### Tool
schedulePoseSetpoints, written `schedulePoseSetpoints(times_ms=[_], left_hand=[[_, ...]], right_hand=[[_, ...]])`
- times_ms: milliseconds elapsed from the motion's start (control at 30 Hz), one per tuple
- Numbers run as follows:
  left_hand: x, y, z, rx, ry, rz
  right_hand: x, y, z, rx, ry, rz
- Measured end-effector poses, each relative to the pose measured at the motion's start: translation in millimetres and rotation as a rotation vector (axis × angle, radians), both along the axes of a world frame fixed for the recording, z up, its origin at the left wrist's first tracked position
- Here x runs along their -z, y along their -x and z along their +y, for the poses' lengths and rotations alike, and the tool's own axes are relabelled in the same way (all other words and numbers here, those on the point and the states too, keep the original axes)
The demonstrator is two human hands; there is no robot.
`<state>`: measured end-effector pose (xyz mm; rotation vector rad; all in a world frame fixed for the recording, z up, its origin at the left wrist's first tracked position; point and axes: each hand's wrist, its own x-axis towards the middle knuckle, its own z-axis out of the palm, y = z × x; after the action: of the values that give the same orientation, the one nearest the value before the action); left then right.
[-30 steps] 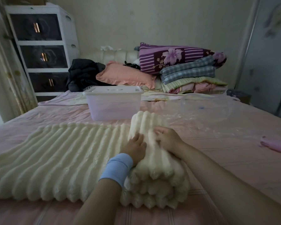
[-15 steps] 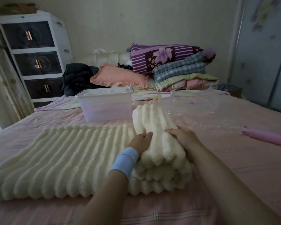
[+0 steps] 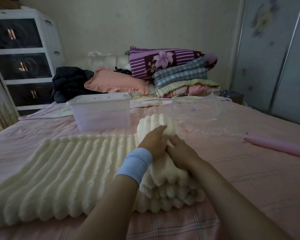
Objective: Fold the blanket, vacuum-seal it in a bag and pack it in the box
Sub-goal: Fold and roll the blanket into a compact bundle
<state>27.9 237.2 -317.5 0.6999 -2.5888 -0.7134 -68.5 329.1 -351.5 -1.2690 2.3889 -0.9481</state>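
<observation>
A cream ribbed blanket (image 3: 62, 172) lies across the pink bed, its right end rolled into a thick bundle of several layers. My left hand (image 3: 154, 141), with a light blue wristband, lies flat on top of that bundle with straight fingers. My right hand (image 3: 178, 153) rests beside it on the bundle, fingers touching the fabric. A clear vacuum bag (image 3: 196, 110) lies crumpled just behind the bundle. The translucent lidded box (image 3: 100, 111) stands behind the blanket, its lid on.
A pink rod-shaped object (image 3: 277, 146) lies on the bed at the right. Pillows and folded bedding (image 3: 171, 71) are stacked at the headboard beside a dark garment (image 3: 69, 82). A white drawer unit (image 3: 22, 58) stands at the left, wardrobe doors (image 3: 274, 54) at the right.
Both hands slid together on top of the bundle and now lie flatter; the left hand has stretched forward. The view has tilted down and shifted slightly.
</observation>
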Motion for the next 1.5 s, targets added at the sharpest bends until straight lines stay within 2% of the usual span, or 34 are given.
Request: schedulePoseSetpoints(times_ms=[67, 133, 233, 367, 433, 500, 567, 633, 733, 800, 833, 867, 967, 1067, 1133, 1200, 1267, 1333, 1367, 1467, 1500], left_hand=[[19.3, -2.2, -2.0, 0.023, -0.006, -0.125], [29.8, -7.7, -10.9, 0.007, -0.026, -0.228], [24.6, -17.3, -21.9, 0.013, 0.064, -0.383], [15.8, -31.5, -30.6, -0.02, 0.103, -0.534], [11.2, -41.1, -43.0, -0.108, 0.026, -0.495], [-2.8, -52.5, -48.3, -0.223, 0.004, -0.366], [-13.8, -60.2, -50.6, -0.237, 0.024, -0.138], [-15.9, -61.7, -43.2, -0.138, -0.033, 0.028], [4.3, -59.9, -38.3, -0.019, 0.008, -0.084], [9.1, -65.5, -45.3, -0.059, -0.047, -0.143], [8.3, -68.9, -49.7, -0.064, -0.081, -0.149], [6.7, -74.1, -53.7, -0.059, -0.109, -0.151], [1.2, -92.9, -66.9, -0.075, -0.158, -0.189], [-9.1, -115.5, -79.0, -0.211, -0.094, -0.254], [-16.1, -123.0, -82.1, -0.325, -0.013, -0.132], [-18.1, -127.7, -76.6, -0.307, -0.019, 0.027], [-9.5, -132.3, -68.1, -0.243, -0.033, -0.017], [4.3, -138.0, -67.3, -0.192, -0.035, -0.121], [9.0, -141.9, -68.9, -0.182, -0.083, -0.121], [7.8, -153.2, -72.1, -0.242, -0.242, 0.011], [8.2, -154.0, -71.7, -0.264, -0.272, 0.029]], right_hand=[[-4.5, -1.0, 5.0, -0.07, 0.02, -0.077], [-9.4, 7.8, 15.4, -0.167, 0.144, -0.176], [-8.1, 15.7, 32.0, -0.161, 0.307, -0.353], [-0.1, -0.4, 10.5, -0.149, 0.162, -0.257], [-6.5, -19.5, -4.1, -0.183, 0.083, -0.151], [-13.4, -33.3, -16.0, -0.214, 0.038, -0.062], [-19.2, -50.2, -25.9, -0.248, 0.053, -0.079], [-18.0, -60.2, -29.1, -0.341, 0.137, -0.165], [-10.3, -49.3, -23.2, -0.429, 0.402, -0.446], [-10.5, -39.0, -16.1, -0.364, 0.53, -0.661], [-6.2, -30.4, -15.1, -0.312, 0.552, -0.658], [-3.0, -27.6, -15.4, -0.261, 0.526, -0.611], [2.1, -41.5, -20.7, -0.297, 0.252, -0.376], [5.9, -70.0, -45.5, -0.318, 0.172, -0.261], [4.7, -87.5, -62.6, -0.324, 0.153, -0.146], [6.3, -100.4, -77.8, -0.366, 0.113, -0.021], [7.2, -107.8, -87.0, -0.423, 0.095, 0.055], [3.4, -114.4, -85.5, -0.406, 0.139, -0.069], [3.7, -113.7, -79.6, -0.382, 0.223, -0.183], [8.4, -102.3, -59.7, -0.185, 0.565, -0.447], [14.4, -96.0, -53.2, -0.107, 0.61, -0.461]])
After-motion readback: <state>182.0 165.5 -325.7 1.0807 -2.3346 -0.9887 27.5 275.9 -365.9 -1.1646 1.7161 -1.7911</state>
